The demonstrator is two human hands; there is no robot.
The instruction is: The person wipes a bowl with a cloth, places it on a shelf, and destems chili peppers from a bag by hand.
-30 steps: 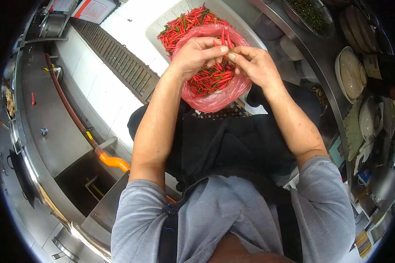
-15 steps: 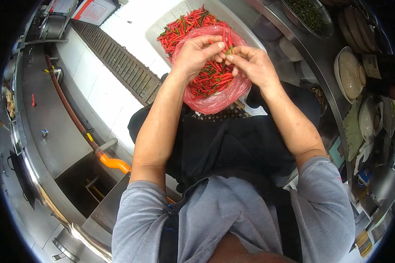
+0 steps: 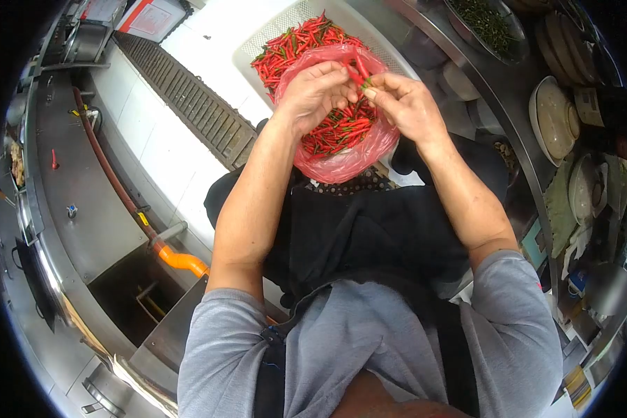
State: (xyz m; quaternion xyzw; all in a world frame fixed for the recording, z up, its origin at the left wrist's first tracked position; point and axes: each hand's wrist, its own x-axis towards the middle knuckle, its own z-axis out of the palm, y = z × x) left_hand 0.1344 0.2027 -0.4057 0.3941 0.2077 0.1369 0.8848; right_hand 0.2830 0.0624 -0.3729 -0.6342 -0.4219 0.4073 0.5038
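Observation:
A pink plastic bag point(image 3: 341, 167) stands open in front of me with many red chilies point(image 3: 334, 134) inside. Behind it, more red and green chilies point(image 3: 292, 45) fill a white perforated basket point(image 3: 247, 52). Above the bag, my right hand point(image 3: 404, 104) pinches a few red chilies point(image 3: 360, 72) by their green stem ends. My left hand point(image 3: 319, 94) is beside their other side, its fingers curled near the chilies; whether it grips anything is hard to make out.
A floor drain grate point(image 3: 188, 101) runs along the left of the basket. Farther left is a steel counter with an orange pipe point(image 3: 181, 260). At the right, a steel shelf holds a bowl of green chilies point(image 3: 488, 24) and a beige bowl point(image 3: 554, 118).
My left hand has drawn slightly away from my right fingertips. The chilies between the hands have tilted toward the left.

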